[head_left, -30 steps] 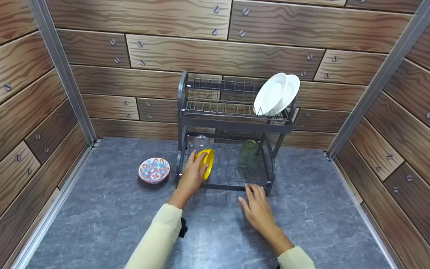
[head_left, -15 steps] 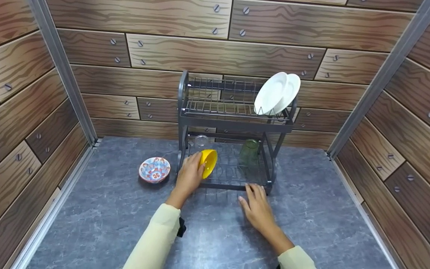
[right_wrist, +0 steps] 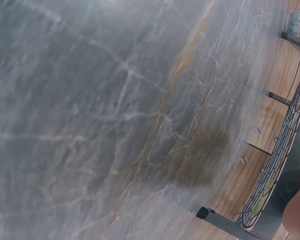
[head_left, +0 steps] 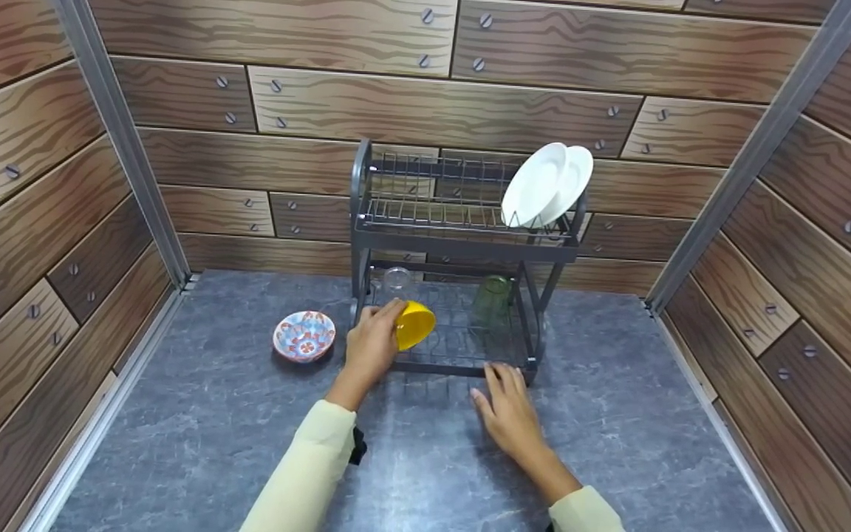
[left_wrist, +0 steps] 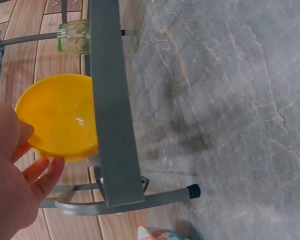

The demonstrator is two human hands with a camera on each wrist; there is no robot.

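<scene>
My left hand (head_left: 372,346) grips a yellow bowl (head_left: 417,326) by its left side, over the front left of the dish rack's lower tier. The bowl is tilted. In the left wrist view, the thumb and fingers hold the rim of the bowl (left_wrist: 60,117), and the rack's front bar (left_wrist: 115,110) hides part of it. At the front right of the dish rack (head_left: 462,247), my right hand (head_left: 510,417) has its fingertips on the lower front bar, holding nothing. Only a bit of the right hand (right_wrist: 297,212) shows in the right wrist view.
A clear glass (head_left: 397,279) stands at the lower tier's back left, a green glass (head_left: 493,299) at its right. Two white plates, including a front plate (head_left: 535,185), lean on the upper tier. Left of the rack, a patterned bowl (head_left: 305,336) sits on the grey surface (head_left: 233,428).
My left hand has drawn slightly left and turned the yellow bowl, which went from nearly edge-on to a broader, tipped view. The right hand has stayed at the front bar.
</scene>
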